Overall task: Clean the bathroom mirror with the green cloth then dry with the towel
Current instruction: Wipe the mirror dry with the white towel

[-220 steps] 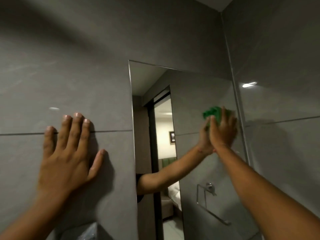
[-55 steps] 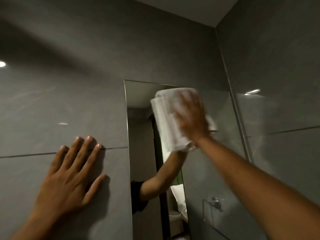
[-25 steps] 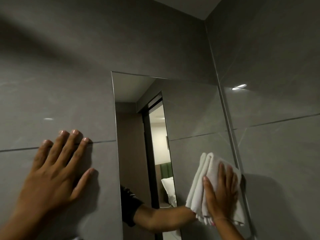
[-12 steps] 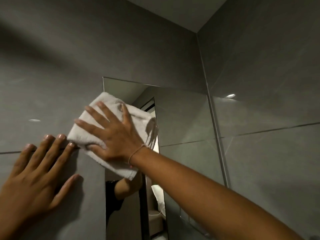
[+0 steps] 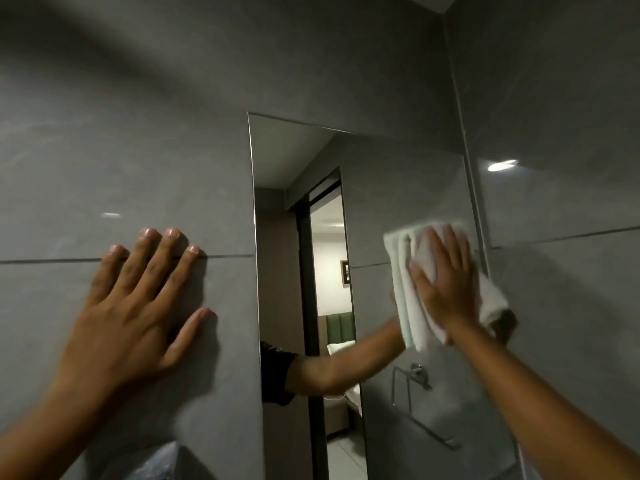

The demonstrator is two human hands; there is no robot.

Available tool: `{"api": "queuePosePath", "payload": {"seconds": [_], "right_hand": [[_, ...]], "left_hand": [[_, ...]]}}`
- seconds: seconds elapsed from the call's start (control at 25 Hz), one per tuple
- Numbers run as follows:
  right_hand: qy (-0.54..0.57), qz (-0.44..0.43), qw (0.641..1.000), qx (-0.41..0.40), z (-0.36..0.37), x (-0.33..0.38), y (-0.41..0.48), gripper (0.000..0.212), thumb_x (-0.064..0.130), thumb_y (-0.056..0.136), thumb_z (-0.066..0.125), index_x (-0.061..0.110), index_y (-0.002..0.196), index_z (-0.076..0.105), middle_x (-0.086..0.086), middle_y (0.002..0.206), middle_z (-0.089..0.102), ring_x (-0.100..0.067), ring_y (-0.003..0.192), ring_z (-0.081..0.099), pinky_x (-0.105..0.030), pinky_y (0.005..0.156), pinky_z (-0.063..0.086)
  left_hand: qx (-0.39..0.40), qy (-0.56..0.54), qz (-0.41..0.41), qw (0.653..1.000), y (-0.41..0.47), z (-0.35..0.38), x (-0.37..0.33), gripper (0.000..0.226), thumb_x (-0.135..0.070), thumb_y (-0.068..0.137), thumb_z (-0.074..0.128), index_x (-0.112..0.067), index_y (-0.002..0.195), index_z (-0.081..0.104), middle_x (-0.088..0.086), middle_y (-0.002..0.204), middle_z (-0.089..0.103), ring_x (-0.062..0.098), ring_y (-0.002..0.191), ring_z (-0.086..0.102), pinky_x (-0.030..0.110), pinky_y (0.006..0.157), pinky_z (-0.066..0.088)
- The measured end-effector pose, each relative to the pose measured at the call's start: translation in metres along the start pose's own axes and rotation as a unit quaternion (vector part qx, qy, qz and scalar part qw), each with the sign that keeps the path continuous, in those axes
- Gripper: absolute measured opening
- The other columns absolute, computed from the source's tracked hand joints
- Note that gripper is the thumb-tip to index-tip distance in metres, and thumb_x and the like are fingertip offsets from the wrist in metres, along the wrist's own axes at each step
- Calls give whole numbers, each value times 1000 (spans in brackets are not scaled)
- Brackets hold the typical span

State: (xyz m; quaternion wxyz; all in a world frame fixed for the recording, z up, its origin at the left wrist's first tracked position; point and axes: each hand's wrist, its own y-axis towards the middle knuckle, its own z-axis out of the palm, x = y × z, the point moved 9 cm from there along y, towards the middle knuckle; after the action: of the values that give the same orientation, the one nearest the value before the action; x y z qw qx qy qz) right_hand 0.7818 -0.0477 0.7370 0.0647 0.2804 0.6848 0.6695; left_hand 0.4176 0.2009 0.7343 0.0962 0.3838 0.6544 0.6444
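The tall mirror (image 5: 398,188) is set into the grey tiled wall, right of centre. My right hand (image 5: 445,282) presses a folded white towel (image 5: 403,289) flat against the glass near the mirror's right edge, at mid height. My left hand (image 5: 138,306) lies open and flat on the wall tile to the left of the mirror, fingers spread, holding nothing. The green cloth is not in view. The mirror reflects my right arm, a doorway and a lit room behind.
A side wall (image 5: 561,306) meets the mirror's right edge in a corner. A reflected metal towel holder (image 5: 415,386) shows low in the glass. A crinkled clear plastic thing (image 5: 156,462) sits at the bottom, below my left hand.
My right hand has swept the towel from the mirror's upper left corner across to its right edge. Earlier it held the green cloth. My left hand stays on the wall.
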Motion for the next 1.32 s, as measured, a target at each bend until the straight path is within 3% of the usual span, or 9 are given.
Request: {"api": "queuePosePath", "payload": {"seconds": [0.16, 0.28, 0.48, 0.64, 0.72, 0.88, 1.0, 1.12, 1.32], "right_hand": [[-26, -21, 998, 45, 9, 33, -170, 75, 70, 87, 29, 35, 153, 23, -1, 164, 18, -30, 151, 14, -62, 111, 28], [-28, -86, 994, 63, 20, 111, -197, 78, 68, 83, 44, 38, 152, 23, -3, 163, 21, -34, 150, 16, -65, 109, 27], [40, -140, 988, 44, 8, 220, -83, 71, 66, 90, 39, 45, 152, 13, 2, 166, 5, -29, 152, -2, -68, 113, 10], [21, -148, 989, 19, -2, 273, 71, 69, 68, 88, 38, 42, 150, 24, 1, 164, 15, -31, 151, 4, -67, 114, 7], [11, -126, 992, 4, 0, 267, 80, 69, 68, 89, 37, 41, 150, 24, 0, 164, 17, -30, 151, 6, -66, 115, 6], [-18, -159, 987, 29, 6, 230, -111, 71, 64, 91, 38, 40, 153, 14, -2, 166, 7, -31, 152, -1, -67, 113, 14], [-53, -199, 978, 47, 17, 180, -259, 74, 70, 83, 50, 44, 149, 27, 0, 163, 21, -34, 150, 19, -68, 107, 26], [-44, -100, 993, 43, 31, 94, -243, 71, 72, 86, 42, 45, 149, 24, -5, 160, 29, -35, 149, 21, -68, 110, 24], [30, 215, 976, -2, 18, -43, -137, 68, 66, 87, 28, 48, 149, 6, -4, 162, 24, -30, 151, 13, -66, 114, 21]], "left_hand": [[4, 9, -3, 1000, 2, -3, -2, 83, -61, 88, 33, -13, 155, 29, 17, 166, 22, 36, 156, 14, 56, 126, 14], [20, 3, -2, 1000, 2, -1, -1, 84, -62, 87, 33, -14, 156, 25, 15, 167, 19, 34, 157, 9, 56, 127, 10], [36, -9, -17, 999, -2, 10, 2, 84, -64, 87, 30, -18, 157, 22, 11, 169, 13, 30, 158, 2, 51, 128, 0], [26, -13, -4, 1000, -2, 2, 0, 83, -60, 88, 33, -14, 156, 25, 16, 167, 17, 34, 157, 6, 53, 128, 3], [22, -12, -10, 1000, 0, -3, -1, 83, -60, 88, 32, -13, 157, 23, 17, 167, 16, 35, 157, 6, 51, 128, 2], [28, -16, -9, 999, 1, 3, 0, 84, -61, 89, 29, -15, 158, 19, 15, 169, 11, 33, 158, 2, 51, 128, 1], [34, -33, -8, 999, 3, 16, 3, 87, -66, 87, 28, -19, 158, 15, 11, 170, 4, 32, 158, -3, 57, 127, 3], [54, -51, -13, 997, 4, 27, 6, 89, -66, 84, 33, -22, 159, 11, 7, 171, -3, 31, 158, -7, 62, 125, 8], [19, -31, -9, 999, 4, 10, 5, 87, -63, 85, 34, -15, 157, 21, 14, 169, 11, 33, 158, 1, 60, 126, 8]]}}
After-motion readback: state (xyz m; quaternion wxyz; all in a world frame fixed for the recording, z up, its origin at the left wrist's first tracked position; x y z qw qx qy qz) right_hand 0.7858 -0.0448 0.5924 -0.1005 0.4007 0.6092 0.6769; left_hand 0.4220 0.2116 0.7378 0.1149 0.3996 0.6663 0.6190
